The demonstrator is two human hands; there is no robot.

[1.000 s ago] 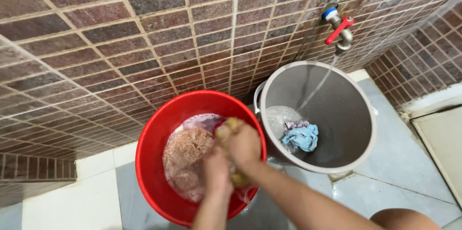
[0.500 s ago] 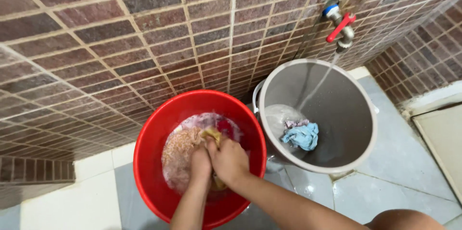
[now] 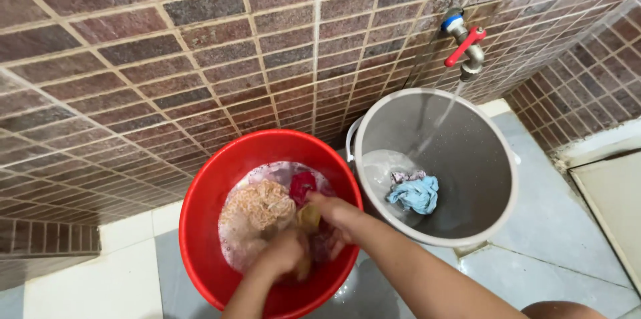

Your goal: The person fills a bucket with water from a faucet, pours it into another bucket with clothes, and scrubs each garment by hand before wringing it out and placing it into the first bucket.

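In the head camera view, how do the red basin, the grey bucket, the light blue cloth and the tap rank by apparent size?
Red basin and grey bucket look about equal, so no ranking between them. Then the light blue cloth, then the tap.

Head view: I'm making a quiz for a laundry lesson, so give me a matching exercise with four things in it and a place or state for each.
Things:
1. red bucket
2. grey bucket
3. tap
4. light blue cloth

Places or states:
A. on the tiled wall, running water
B. lying at the bottom of the grey bucket
C. holds soapy water, cloths and both hands
D. under the stream of water, right of the red bucket

Pairs: 1-C, 2-D, 3-A, 4-B
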